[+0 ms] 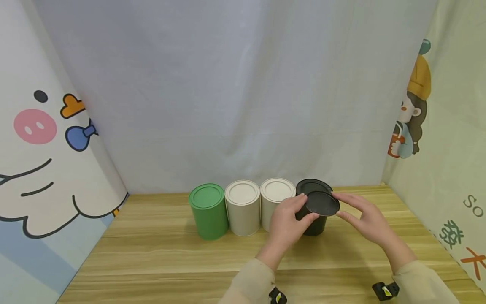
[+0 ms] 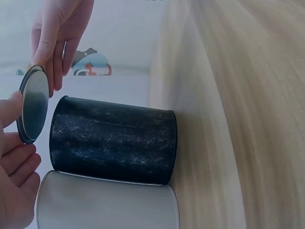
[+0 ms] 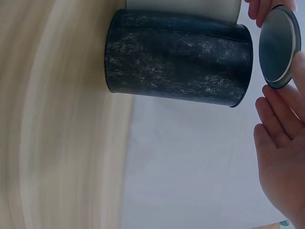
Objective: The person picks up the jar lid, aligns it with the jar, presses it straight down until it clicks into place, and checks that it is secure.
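A round black lid [image 1: 322, 203] is held above a black can [image 1: 315, 228], tilted and apart from it. My left hand [image 1: 285, 219] pinches the lid's left edge between thumb and fingers. On the opposite edge my right hand [image 1: 370, 217] grips it with thumb and fingertips. Both wrist views show the lid's underside, the left wrist view with the lid [image 2: 35, 105] clear of the can [image 2: 114, 140]. The can stands upright with a scuffed dark side; the lid and left hand cover part of its top in the head view.
Left of the black can, a white-lidded can [image 1: 278, 191], another white-lidded can [image 1: 243, 211] and a green can [image 1: 210, 213] stand in a row on the wooden table [image 1: 159, 261]. A pale curtain [image 1: 228, 105] hangs behind, with printed cloths at both sides.
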### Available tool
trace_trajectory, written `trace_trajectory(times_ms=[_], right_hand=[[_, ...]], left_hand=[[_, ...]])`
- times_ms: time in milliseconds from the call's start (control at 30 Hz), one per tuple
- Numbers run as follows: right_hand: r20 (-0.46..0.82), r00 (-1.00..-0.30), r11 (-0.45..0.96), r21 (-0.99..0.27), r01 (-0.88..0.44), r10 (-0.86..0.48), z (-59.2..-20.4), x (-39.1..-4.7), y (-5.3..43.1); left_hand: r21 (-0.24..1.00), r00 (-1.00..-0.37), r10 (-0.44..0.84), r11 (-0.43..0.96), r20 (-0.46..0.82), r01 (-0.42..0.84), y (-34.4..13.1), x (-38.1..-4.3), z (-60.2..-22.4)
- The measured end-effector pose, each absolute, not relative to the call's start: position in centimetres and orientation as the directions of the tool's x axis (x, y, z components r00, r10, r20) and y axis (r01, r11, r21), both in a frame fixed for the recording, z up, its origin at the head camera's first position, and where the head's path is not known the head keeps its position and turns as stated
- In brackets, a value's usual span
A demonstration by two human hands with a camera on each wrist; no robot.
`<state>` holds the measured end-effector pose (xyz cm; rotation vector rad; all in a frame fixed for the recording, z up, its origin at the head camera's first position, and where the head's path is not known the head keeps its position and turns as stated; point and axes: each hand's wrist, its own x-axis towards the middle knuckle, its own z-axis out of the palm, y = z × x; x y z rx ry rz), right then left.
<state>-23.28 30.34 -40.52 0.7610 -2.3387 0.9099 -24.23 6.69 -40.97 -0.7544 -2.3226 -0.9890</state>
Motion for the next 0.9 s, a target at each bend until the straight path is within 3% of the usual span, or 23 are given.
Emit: trace_trajectory(times_ms=[400,900], right_hand=[[0.564,-0.778,0.659,-0.479,-0.581,-0.276,-40.3,-25.5,30.0],[0.51,-0.822,0.657,-0.532,-0.534,-0.255,-40.4,-27.1,29.6]], left_hand=[[0.283,-0.679,0.323,0.73,0.659,0.622,7.5,-26.7,-40.3],[0.159,-0.755,0.37,0.837,0.542,0.524,8.0,-28.2,-39.2]])
